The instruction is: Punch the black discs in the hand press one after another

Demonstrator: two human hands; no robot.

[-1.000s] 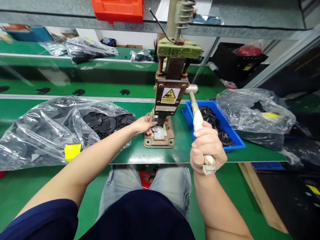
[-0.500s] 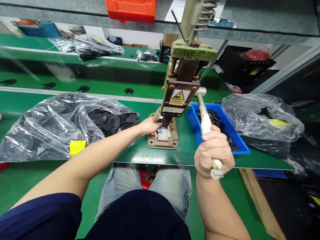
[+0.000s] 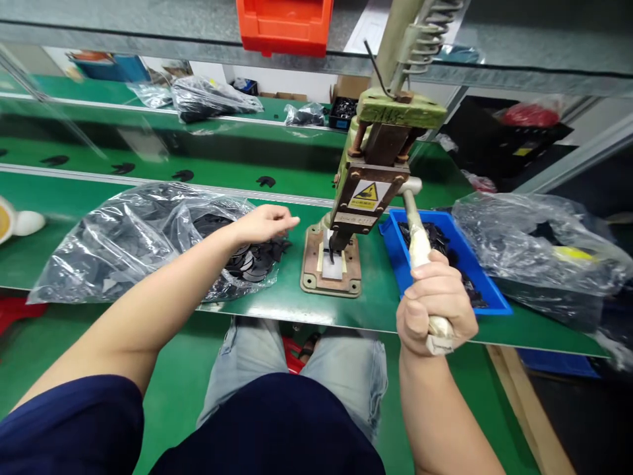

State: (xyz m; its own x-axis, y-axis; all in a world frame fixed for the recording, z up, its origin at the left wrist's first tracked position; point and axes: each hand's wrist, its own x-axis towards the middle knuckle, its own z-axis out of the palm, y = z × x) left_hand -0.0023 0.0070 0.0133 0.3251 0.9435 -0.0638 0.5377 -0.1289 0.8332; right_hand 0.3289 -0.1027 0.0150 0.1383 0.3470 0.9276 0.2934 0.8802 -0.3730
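Green worktop [image 3: 291,302] is filling the near side of the room, w/ a metal shelf [image 3: 163,33] overhanging its far side. Hand press [image 3: 380,173] is standing approx. mid-bench; under its ram [image 3: 342,239] a thin dark piece [image 3: 331,256] is lying on the pale plate [image 3: 332,269]. Right hand [image 3: 440,300] is gripping the lever [image 3: 419,247], fingers fully wrapped. Left hand [image 3: 267,224] is hanging loosely curled, left of the press base [image 3: 312,280], by the pile of dark pieces [image 3: 254,264]; can't tell if it's holding anything, as its palm side isn't showing. For good work, imo, left fingers should be staying outside the base whenever the lever's moving, the piece should be sitting flat & square under the ram, and the pull should be going evenly. Room-wise, the clear bag [image 3: 133,231] is crowding the left, w/ a narrow green strip btwn it & the base; blue bin [image 3: 469,260] is sitting just right, beyond the lever, so sideways swings are risking a knock. Worktop's near edge is running close before the base.
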